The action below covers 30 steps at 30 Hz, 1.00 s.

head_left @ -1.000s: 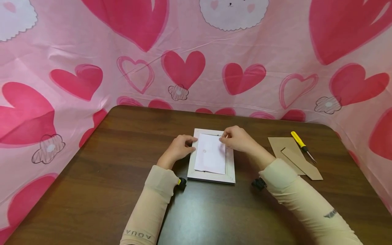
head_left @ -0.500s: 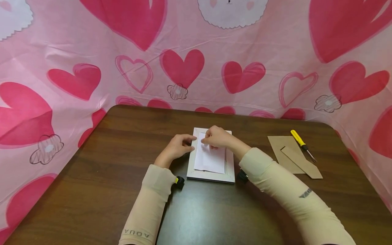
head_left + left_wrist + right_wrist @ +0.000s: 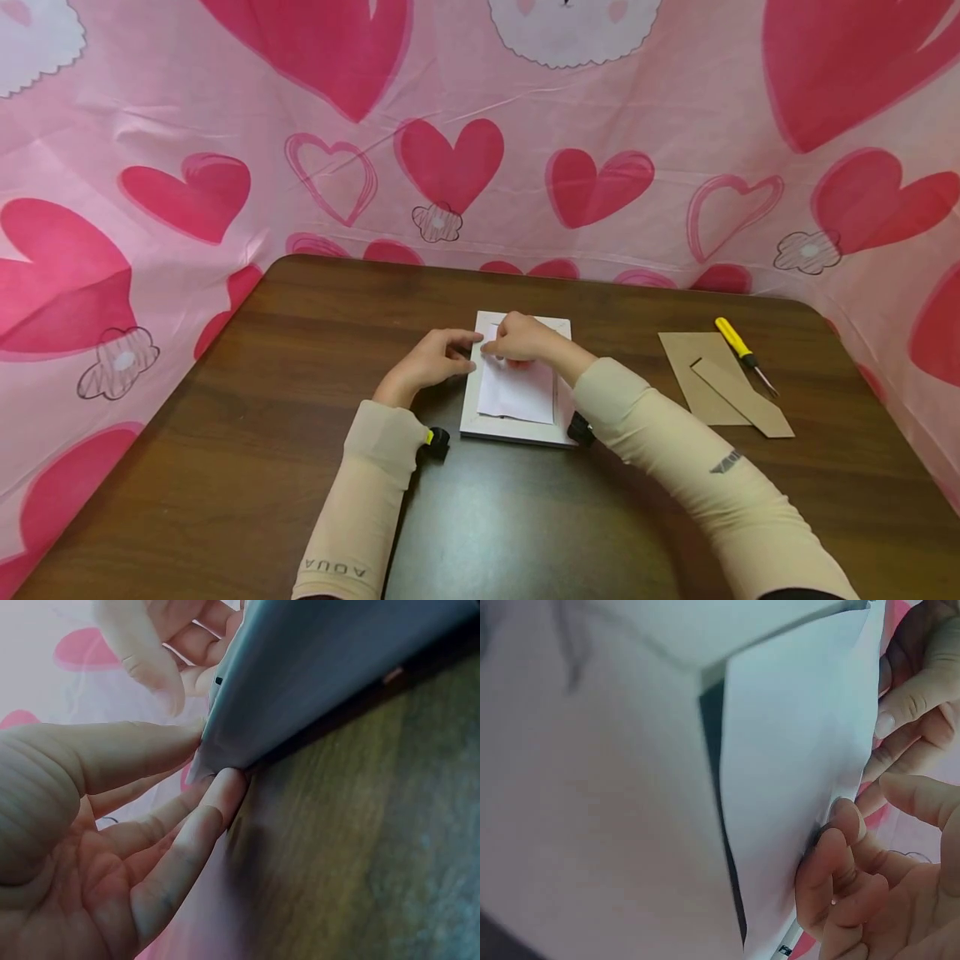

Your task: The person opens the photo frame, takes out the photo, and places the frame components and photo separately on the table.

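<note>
A white picture frame (image 3: 516, 429) lies on the table, and a sheet of white paper (image 3: 517, 396) covers its middle. My left hand (image 3: 429, 367) holds the frame's left edge, thumb at the upper face and fingers against the side, as the left wrist view shows. Over the upper part of the paper is my right hand (image 3: 527, 340). In the right wrist view its bent fingertips (image 3: 845, 819) touch the paper near the far edge, with the thumb held apart. A dark gap shows along one side of the paper. What lies under those fingertips is partly hidden.
To the right, two brown boards, a rectangular one (image 3: 693, 350) and a narrow pointed one (image 3: 742, 396), overlap on the wooden table (image 3: 337, 308). Beside them lies a screwdriver (image 3: 733, 337) with a yellow handle. A pink heart-patterned cloth (image 3: 517, 100) hangs behind the table.
My right hand has moved left across the paper, from its upper right corner to near its upper left edge. My left hand stays at the frame's left edge.
</note>
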### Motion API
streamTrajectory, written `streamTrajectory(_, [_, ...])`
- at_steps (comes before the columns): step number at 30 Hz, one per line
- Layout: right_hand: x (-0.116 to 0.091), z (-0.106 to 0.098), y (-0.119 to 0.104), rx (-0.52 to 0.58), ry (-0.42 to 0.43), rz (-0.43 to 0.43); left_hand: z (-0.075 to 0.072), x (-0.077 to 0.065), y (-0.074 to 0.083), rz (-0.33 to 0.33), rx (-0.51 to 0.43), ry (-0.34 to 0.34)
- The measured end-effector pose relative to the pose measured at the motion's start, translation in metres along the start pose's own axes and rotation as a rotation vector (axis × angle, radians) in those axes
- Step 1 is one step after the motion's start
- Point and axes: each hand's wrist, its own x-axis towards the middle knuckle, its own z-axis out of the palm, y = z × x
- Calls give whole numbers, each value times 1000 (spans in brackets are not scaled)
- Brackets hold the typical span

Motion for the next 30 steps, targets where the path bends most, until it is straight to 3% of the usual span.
streamTrajectory(22, [9, 4, -5, -90, -38, 88, 1, -1, 0, 10, -28, -5])
streamTrajectory(30, [5, 3, -6, -17, -58, 100, 1, -2, 1, -21, -34, -5])
